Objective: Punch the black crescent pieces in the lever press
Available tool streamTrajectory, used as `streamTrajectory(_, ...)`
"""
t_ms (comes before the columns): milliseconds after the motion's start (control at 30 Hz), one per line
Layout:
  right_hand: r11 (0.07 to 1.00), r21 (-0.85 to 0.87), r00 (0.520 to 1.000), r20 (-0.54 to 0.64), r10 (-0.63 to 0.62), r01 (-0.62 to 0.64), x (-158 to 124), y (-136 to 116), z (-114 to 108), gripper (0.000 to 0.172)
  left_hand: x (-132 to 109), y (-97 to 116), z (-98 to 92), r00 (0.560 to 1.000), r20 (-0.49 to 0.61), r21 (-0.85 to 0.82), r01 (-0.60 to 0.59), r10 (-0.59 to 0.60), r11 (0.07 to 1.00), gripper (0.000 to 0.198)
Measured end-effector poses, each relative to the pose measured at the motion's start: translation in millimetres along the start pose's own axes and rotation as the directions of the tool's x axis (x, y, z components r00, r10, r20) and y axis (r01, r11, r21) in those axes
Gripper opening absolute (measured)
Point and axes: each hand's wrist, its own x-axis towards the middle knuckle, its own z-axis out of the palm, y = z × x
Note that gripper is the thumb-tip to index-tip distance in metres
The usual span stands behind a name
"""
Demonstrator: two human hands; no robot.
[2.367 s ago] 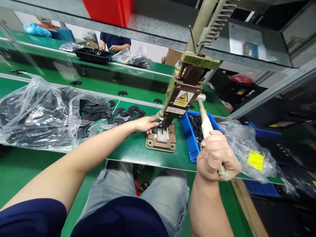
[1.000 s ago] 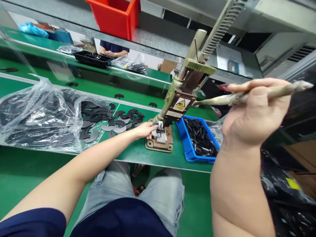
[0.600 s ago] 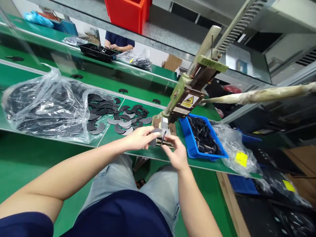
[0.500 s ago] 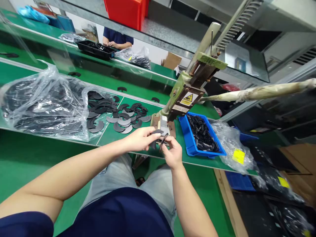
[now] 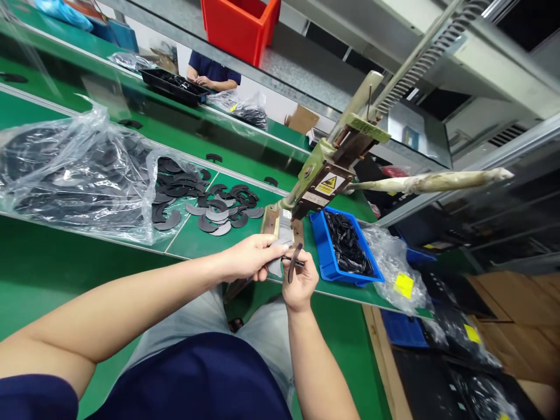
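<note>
My left hand (image 5: pixel 247 256) is closed on a grey crescent-shaped piece (image 5: pixel 275 267), pinched between thumb and fingers. Close beside it, my right hand (image 5: pixel 301 286) grips a dark curved piece (image 5: pixel 293 265), turned edge-on. A small dark bit shows at the right fingers, too small to name. Both hands are just in front of the metal base (image 5: pixel 269 220) of a green hand press (image 5: pixel 326 175), at the bench's front edge. Left of the press lies a pile of black and grey crescent pieces (image 5: pixel 217 214), some spilling from a clear plastic bag (image 5: pixel 83 181).
Right of the press stands a blue bin (image 5: pixel 326 265) of small black parts, beside a clear bag (image 5: pixel 396 265) with a yellow label. The press handle (image 5: pixel 437 181) sticks out to the right. A red bin (image 5: pixel 236 35) sits on the shelf above. Across the bench, a person (image 5: pixel 214 73) works.
My hands have drawn closer together and slightly lower in view. The grey piece now shows its flat face, and the dark curved piece stands more upright. The view has shifted a little.
</note>
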Motion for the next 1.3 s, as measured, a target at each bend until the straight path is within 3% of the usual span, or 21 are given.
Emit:
streamTrajectory(100,0.998,-0.050,0.999,0.028,-0.040,0.041,1.4,-2.2,-7.0,0.006,3.6,-1.6,-3.1,0.999,0.037,-0.041,0.025,-0.023,0.999,0.052)
streamTrajectory(200,0.985,-0.130,0.981,0.170,-0.088,0.111,9.5,-3.5,-22.9,0.011,6.4,-2.8,-12.5,1.000,0.019,0.056,0.011,-0.012,0.998,0.051)
streamTrajectory(300,0.957,-0.208,0.938,0.324,-0.126,0.200,18.8,-5.0,-38.2,0.019,5.3,-3.2,-20.8,0.984,-0.127,0.284,-0.083,0.123,0.955,0.042)
streamTrajectory(367,0.935,-0.251,0.915,0.376,-0.145,0.251,22.5,-5.7,-43.4,0.018,2.4,-2.2,-21.5,0.919,-0.223,0.508,-0.176,0.326,0.843,0.035)
streamTrajectory(433,0.914,-0.281,0.900,0.404,-0.164,0.292,24.0,-6.0,-44.6,0.016,-0.4,-0.9,-18.4,0.852,-0.176,0.685,-0.253,0.493,0.683,0.031)
streamTrajectory(500,0.899,-0.291,0.885,0.428,-0.182,0.326,23.9,-6.4,-44.1,0.013,-1.2,-0.6,-14.1,0.848,-0.063,0.753,-0.305,0.527,0.582,0.034)
streamTrajectory(533,0.895,-0.289,0.877,0.441,-0.190,0.340,23.6,-6.8,-44.0,0.013,-0.7,-1.1,-12.4,0.861,-0.031,0.757,-0.312,0.508,0.575,0.037)
streamTrajectory(667,0.892,-0.268,0.857,0.473,-0.207,0.364,22.4,-9.2,-48.1,0.014,3.8,-7.7,-12.0,0.916,-0.087,0.669,-0.238,0.392,0.704,0.041)
streamTrajectory(733,0.898,-0.262,0.864,0.460,-0.205,0.353,22.8,-10.9,-53.1,0.016,4.8,-12.1,-13.7,0.922,-0.145,0.543,-0.228,0.358,0.808,0.034)
streamTrajectory(800,0.910,-0.253,0.876,0.443,-0.194,0.329,24.0,-13.7,-59.3,0.017,4.5,-16.0,-14.4,0.955,-0.114,0.343,-0.220,0.272,0.913,0.035)
streamTrajectory(867,0.926,-0.239,0.884,0.437,-0.165,0.291,25.4,-18.0,-65.5,0.016,3.5,-18.9,-13.4,0.980,0.027,0.195,-0.200,0.199,0.960,0.036)
streamTrajectory(933,0.941,-0.234,0.893,0.434,-0.122,0.242,26.0,-23.3,-70.7,0.017,2.9,-21.1,-11.4,0.961,0.108,0.238,-0.274,0.254,0.932,0.032)
streamTrajectory(1000,0.967,-0.223,0.906,0.424,-0.014,0.120,26.1,-27.5,-75.8,0.021,4.0,-24.0,-9.8,0.897,0.129,0.405,-0.436,0.422,0.803,0.025)
streamTrajectory(1033,0.977,-0.212,0.908,0.409,0.091,-0.003,26.5,-28.2,-79.1,0.023,5.5,-26.3,-9.5,0.848,0.155,0.486,-0.512,0.506,0.708,0.022)
streamTrajectory(1100,0.939,-0.188,0.868,0.363,0.338,-0.288,29.7,-25.8,-89.8,0.027,10.8,-34.0,-11.0,0.761,0.238,0.595,-0.605,0.603,0.529,0.023)
streamTrajectory(1133,0.898,-0.180,0.835,0.331,0.440,-0.402,33.1,-22.3,-98.3,0.031,14.3,-39.8,-12.7,0.738,0.267,0.628,-0.621,0.620,0.469,0.026)
streamTrajectory(1200,0.842,-0.195,0.807,0.241,0.539,-0.503,43.8,-11.3,-122.5,0.038,21.9,-55.2,-18.0,0.732,0.283,0.687,-0.606,0.620,0.401,0.028)
streamTrajectory(1300,0.815,-0.247,0.827,0.084,0.557,-0.524,67.5,13.4,-172.3,0.047,30.9,-83.8,-27.0,0.776,0.306,0.750,-0.553,0.552,0.362,0.022)
